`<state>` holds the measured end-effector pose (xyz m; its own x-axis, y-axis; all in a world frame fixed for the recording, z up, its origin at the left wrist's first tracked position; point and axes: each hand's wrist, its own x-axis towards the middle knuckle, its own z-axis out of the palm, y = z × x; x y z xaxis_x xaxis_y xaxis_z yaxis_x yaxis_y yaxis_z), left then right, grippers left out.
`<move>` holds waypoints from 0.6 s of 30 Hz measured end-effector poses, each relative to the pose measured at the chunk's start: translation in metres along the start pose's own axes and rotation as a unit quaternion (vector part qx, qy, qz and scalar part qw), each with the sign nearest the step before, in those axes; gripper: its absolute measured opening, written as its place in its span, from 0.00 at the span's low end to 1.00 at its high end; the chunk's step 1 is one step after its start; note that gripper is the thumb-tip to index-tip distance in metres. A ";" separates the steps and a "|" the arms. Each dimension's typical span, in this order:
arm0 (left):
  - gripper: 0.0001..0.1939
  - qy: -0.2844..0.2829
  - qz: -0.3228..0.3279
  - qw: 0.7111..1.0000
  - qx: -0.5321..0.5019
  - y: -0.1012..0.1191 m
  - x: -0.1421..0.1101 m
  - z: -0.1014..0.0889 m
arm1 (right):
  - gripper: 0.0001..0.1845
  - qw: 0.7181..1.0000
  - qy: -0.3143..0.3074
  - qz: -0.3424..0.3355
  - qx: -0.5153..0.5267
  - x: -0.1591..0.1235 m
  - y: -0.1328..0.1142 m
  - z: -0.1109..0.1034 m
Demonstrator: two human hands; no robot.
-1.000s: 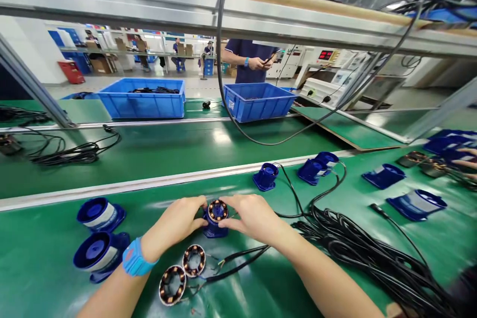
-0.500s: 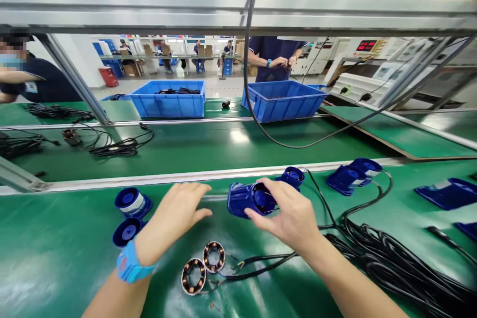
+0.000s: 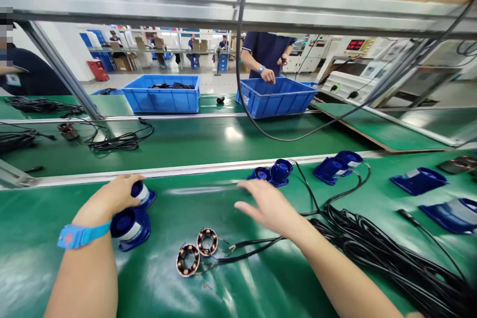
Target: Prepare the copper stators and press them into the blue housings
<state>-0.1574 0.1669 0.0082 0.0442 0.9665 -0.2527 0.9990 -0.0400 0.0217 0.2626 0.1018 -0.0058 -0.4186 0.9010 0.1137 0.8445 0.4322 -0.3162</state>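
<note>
At the left, my left hand (image 3: 108, 198), with a blue wristband, is closed around a blue round motor housing (image 3: 146, 196) on a flat base. Its fingers partly hide that housing. A second blue housing (image 3: 130, 231) with a white label stands just in front of it. My right hand (image 3: 270, 208) is empty above the bench, thumb and fingers apart. Just beyond its fingertips are a low blue housing (image 3: 260, 174) and a taller blue housing (image 3: 282, 172). Two copper-wound stator rings, a nearer one (image 3: 197, 261) and a farther one (image 3: 215, 243), lie between my hands, joined to black cables.
Coiled black cables (image 3: 387, 253) cover the right of the green bench (image 3: 156, 288), with more blue housings (image 3: 419, 180) behind. A black cable (image 3: 240, 59) loops down from the overhead rail. Beyond stand two blue bins (image 3: 164, 99); a co-worker's hand (image 3: 268, 75) is over the right one.
My right hand has let go of a blue housing, now standing beside the other near the back rail. My left hand has moved left onto a housing. The view has shifted slightly.
</note>
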 end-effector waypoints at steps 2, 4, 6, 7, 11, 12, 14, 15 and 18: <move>0.41 -0.008 0.048 0.999 -0.010 0.017 0.000 0.001 | 0.23 0.980 -0.117 -0.083 0.141 -0.004 -0.015 0.009; 0.40 -0.018 0.090 0.996 -0.023 0.039 -0.001 0.004 | 0.24 0.944 -0.206 -0.164 0.200 -0.003 -0.026 0.021; 0.40 -0.026 0.119 0.992 -0.034 0.061 -0.002 0.008 | 0.24 0.924 -0.238 -0.220 0.202 0.001 -0.030 0.032; 0.40 -0.028 0.129 0.990 -0.039 0.071 -0.002 0.011 | 0.23 0.924 -0.237 -0.231 0.194 0.003 -0.030 0.036; 0.37 -0.007 0.152 0.987 -0.059 0.088 0.005 0.027 | 0.27 0.963 -0.154 -0.203 0.085 0.006 -0.023 0.051; 0.36 0.006 0.160 0.985 -0.068 0.087 0.009 0.032 | 0.27 0.971 -0.123 -0.199 0.043 0.007 -0.023 0.056; 0.32 0.024 0.184 0.979 -0.089 0.079 0.019 0.041 | 0.24 0.977 -0.070 -0.199 -0.031 0.008 -0.024 0.067; 0.31 0.026 0.198 0.975 -0.099 0.075 0.024 0.044 | 0.21 0.977 -0.051 -0.199 -0.057 0.010 -0.025 0.071; 0.28 -0.001 0.216 0.969 -0.118 0.073 0.030 0.045 | 0.19 0.982 0.007 -0.179 -0.066 0.011 -0.026 0.065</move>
<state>-0.0826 0.1817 -0.0412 0.4588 0.8714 -0.1733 0.8567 -0.3821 0.3466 0.2144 0.0986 -0.0576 -0.6928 0.6902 0.2089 0.6803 0.7216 -0.1281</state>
